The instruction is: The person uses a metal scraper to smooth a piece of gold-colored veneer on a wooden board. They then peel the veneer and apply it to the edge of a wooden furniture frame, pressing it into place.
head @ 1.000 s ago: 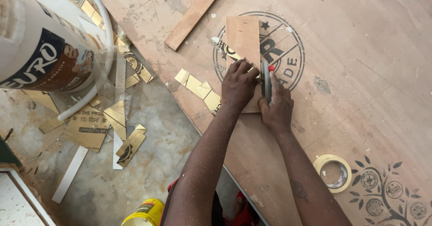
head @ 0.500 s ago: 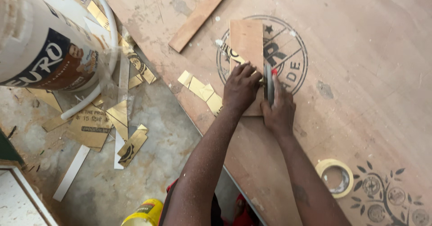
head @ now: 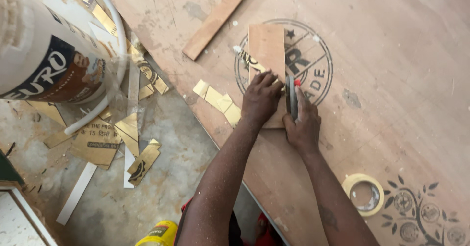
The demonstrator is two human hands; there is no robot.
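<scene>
Landmark = small rectangular plywood piece (head: 267, 55) lying flat on the big brown plywood sheet (head: 391, 79), over a round dark stamped emblem (head: 313, 62) printed on that sheet

Containers first: large white plastic bucket (head: 44, 55) w/ dark blue & brown label sits far left of the plywood piece, on the grey concrete floor (head: 161, 177); seen from the side/top edge, contents not visible. White hose (head: 115, 45) curves round its right side. Yellow spray can (head: 159, 233) w/ label, bottom edge, well below-left of the piece, only the top shows

Packages/labels: gold foil scraps & strips (head: 218, 99) just left of the piece, at the sheet's edge; more gold pieces w/ dark print lie on the floor (head: 100, 140) betw. bucket and sheet edge. White flat strip (head: 76, 194) on floor, far lower-left. Round black floral stamps (head: 421, 211) on the sheet, far lower-right of the piece; roll of cream masking tape (head: 363, 194) just beside them. Long narrow wood batten (head: 218, 18) lies diagonal, up-left of the piece, apart from it

Hands: left hand (head: 262, 99) presses down on the lower part of the plywood piece, fingers spread flat, not closed round anything. Right hand (head: 303, 123) at the piece's right edge, fingers closed round a grey utility knife w/ red tip (head: 292, 95), blade end pointing up along that edge
</scene>
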